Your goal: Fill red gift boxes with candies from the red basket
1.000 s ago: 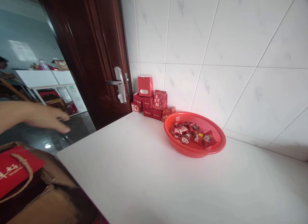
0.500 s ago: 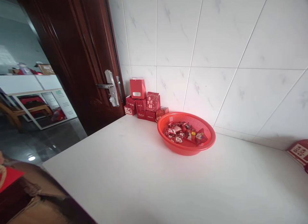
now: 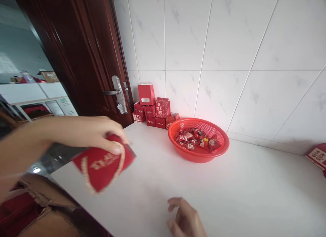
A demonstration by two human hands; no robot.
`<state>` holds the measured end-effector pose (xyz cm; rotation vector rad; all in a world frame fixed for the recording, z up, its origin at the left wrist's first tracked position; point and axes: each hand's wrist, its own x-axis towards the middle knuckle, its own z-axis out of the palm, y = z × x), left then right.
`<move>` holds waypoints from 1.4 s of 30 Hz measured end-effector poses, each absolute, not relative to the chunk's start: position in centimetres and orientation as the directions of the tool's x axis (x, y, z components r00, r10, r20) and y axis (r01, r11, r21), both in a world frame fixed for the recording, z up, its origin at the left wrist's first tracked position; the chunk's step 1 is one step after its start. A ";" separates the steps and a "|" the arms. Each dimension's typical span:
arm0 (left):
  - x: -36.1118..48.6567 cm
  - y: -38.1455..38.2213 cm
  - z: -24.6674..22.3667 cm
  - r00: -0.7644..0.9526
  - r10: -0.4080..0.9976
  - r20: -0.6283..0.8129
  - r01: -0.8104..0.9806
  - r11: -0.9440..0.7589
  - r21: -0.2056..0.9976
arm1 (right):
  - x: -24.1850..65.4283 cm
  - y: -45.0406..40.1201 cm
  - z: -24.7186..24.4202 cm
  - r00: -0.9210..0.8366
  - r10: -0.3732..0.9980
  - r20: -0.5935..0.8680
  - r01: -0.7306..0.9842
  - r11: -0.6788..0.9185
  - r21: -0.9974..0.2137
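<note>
My left hand (image 3: 89, 133) grips a red bag (image 3: 104, 167) with gold lettering and a beige rope handle, held above the left part of the white table (image 3: 229, 196); hand and bag are blurred by motion. Low in the middle, my right hand (image 3: 187, 218) is over the table with its fingers apart and curved, holding nothing. Beyond it a red plastic basket (image 3: 198, 159) holds red-wrapped sweets (image 3: 189, 135). Several small red boxes (image 3: 156, 121) are stacked against the tiled wall, with a taller red box (image 3: 146, 92) on top.
A brown door (image 3: 73, 60) with a metal handle (image 3: 112, 92) stands at the left behind the table. Below it, at the lower left, is an open cardboard box (image 3: 48, 223) with red things inside. Another red item (image 3: 317, 157) lies at the right edge by the wall.
Both hands have come into view, the left with the red bag in it. The view has shifted slightly; the basket and stacked boxes stay in place.
</note>
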<state>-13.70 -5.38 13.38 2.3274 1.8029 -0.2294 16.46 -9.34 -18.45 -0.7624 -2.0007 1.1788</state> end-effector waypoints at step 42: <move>-1.7 -2.1 -0.9 0.794 0.602 0.081 0.607 -0.780 -0.153 | 20.9 -5.0 -12.3 -0.154 0.790 0.593 0.461 0.588 -0.665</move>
